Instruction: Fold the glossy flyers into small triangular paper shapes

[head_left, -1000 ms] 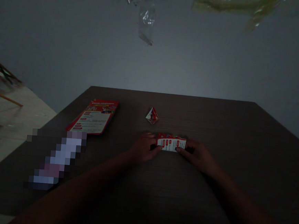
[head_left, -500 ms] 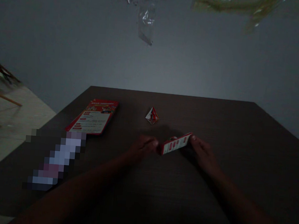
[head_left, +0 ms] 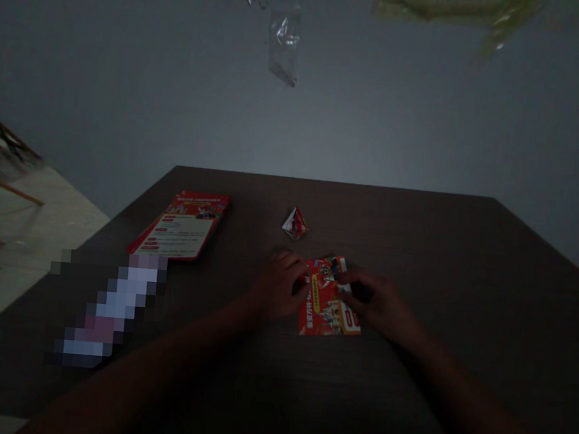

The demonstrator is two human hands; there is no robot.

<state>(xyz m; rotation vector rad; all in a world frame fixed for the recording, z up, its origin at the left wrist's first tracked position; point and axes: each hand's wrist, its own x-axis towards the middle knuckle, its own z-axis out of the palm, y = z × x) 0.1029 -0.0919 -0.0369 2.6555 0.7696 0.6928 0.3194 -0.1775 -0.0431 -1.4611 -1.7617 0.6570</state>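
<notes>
My left hand (head_left: 281,288) is curving over the left edge of a red printed sheet (head_left: 326,308), covering some lettering; shadow is obscuring the contact, so I cannot tell whether it is gripping. My right hand (head_left: 377,305) is holding thumb and forefinger close together at the sheet's right side, pinch unconfirmed. The sheet is lying between both hands. Beyond my left hand, a small folded paper (head_left: 295,224) is sitting; farther left, pixelation is masking an item (head_left: 116,307) near a leaflet stack (head_left: 183,232).

Bare hands (head_left: 281,288): two, as I see from here
Loose red printed leaflet (head_left: 323,306): I count one
Folded-paper pyramid (head_left: 295,224): one
Leaflet stack (head_left: 188,228): one; I can't count its sheets
Table (head_left: 398,232): one
</notes>
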